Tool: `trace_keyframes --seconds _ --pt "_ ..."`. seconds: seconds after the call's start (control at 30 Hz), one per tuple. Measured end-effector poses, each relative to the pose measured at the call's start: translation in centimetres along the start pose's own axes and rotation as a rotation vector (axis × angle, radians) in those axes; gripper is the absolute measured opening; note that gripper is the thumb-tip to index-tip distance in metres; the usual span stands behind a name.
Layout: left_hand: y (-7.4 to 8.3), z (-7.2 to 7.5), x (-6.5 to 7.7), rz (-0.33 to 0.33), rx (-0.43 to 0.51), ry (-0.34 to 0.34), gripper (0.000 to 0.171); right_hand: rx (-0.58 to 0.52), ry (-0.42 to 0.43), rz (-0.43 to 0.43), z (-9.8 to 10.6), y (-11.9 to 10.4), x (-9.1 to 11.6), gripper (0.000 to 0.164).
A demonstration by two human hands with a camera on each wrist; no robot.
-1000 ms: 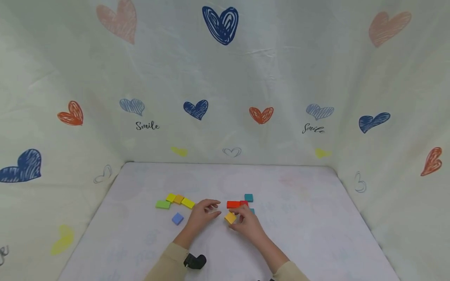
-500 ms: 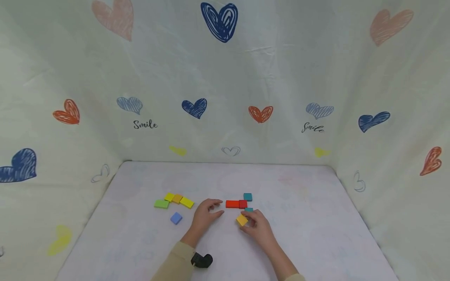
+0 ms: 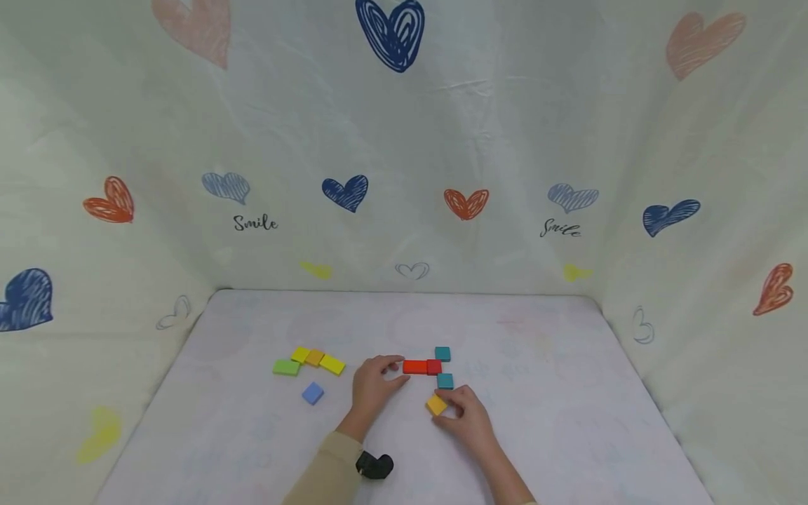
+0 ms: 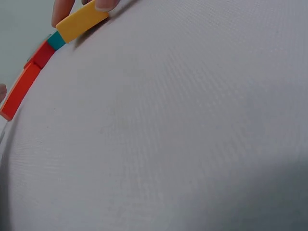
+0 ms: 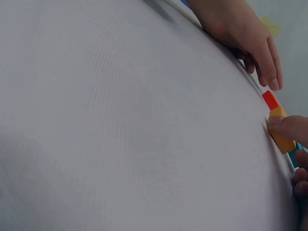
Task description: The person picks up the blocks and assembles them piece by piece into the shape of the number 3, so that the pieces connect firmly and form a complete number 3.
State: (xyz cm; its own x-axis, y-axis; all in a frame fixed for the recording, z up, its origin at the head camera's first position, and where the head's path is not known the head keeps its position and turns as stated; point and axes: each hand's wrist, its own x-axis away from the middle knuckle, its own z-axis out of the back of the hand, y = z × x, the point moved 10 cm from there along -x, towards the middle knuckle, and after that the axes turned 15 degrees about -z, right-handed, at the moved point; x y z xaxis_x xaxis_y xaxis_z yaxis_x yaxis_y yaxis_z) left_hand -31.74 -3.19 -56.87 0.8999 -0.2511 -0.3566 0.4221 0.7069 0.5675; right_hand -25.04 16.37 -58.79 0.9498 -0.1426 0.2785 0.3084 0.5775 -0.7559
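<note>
My right hand (image 3: 470,423) pinches an orange-yellow block (image 3: 435,405) between thumb and fingers, just in front of the lower teal block (image 3: 445,381). The right wrist view shows the thumb on this block's (image 5: 282,137) face. My left hand (image 3: 371,387) lies beside the left end of a long orange-red block (image 3: 414,367), thumb and fingers spread apart around that end; whether they touch it is unclear. A red square block (image 3: 434,367) adjoins the long one's right end. The upper teal block (image 3: 442,353) sits behind the red square.
To the left lie a green block (image 3: 287,367), a yellow block (image 3: 300,355), an orange block (image 3: 314,358), another yellow block (image 3: 332,364) and a blue block (image 3: 312,393) on the white table (image 3: 555,393). A heart-printed cloth (image 3: 404,140) rises behind and at both sides.
My right hand has carried the orange-yellow block right and nearer to me, uncovering the red square and lower teal blocks. The left hand has shifted right to the orange-red block's end.
</note>
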Motion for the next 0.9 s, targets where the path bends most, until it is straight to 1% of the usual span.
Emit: trace_keyframes --seconds 0.1,0.2,0.3,0.47,0.6,0.77,0.9 --pt "-0.02 -0.13 0.07 0.006 -0.060 -0.010 0.038 0.019 0.010 0.009 -0.13 -0.01 0.07 0.044" --pt "0.27 -0.19 0.18 -0.004 -0.106 -0.019 0.040 0.033 0.021 0.010 -0.07 0.03 0.15 0.045" --pt "0.63 -0.11 0.20 -0.009 -0.122 -0.015 0.040 0.039 0.025 -0.002 0.00 0.22 0.18 0.045" --pt "0.77 -0.08 0.20 -0.013 -0.154 -0.006 0.038 0.036 0.041 0.036 0.16 0.13 0.33 0.048" --pt "0.64 -0.04 0.21 -0.006 -0.150 0.001 0.036 0.010 0.068 0.058 0.36 0.28 0.49 0.047" --pt "0.52 0.08 0.20 0.005 -0.136 0.003 0.035 -0.013 0.096 0.052 0.61 0.43 0.56 0.039" --pt "0.42 0.11 0.15 0.010 -0.130 0.002 0.034 -0.010 0.108 0.038 0.72 0.41 0.52 0.036"
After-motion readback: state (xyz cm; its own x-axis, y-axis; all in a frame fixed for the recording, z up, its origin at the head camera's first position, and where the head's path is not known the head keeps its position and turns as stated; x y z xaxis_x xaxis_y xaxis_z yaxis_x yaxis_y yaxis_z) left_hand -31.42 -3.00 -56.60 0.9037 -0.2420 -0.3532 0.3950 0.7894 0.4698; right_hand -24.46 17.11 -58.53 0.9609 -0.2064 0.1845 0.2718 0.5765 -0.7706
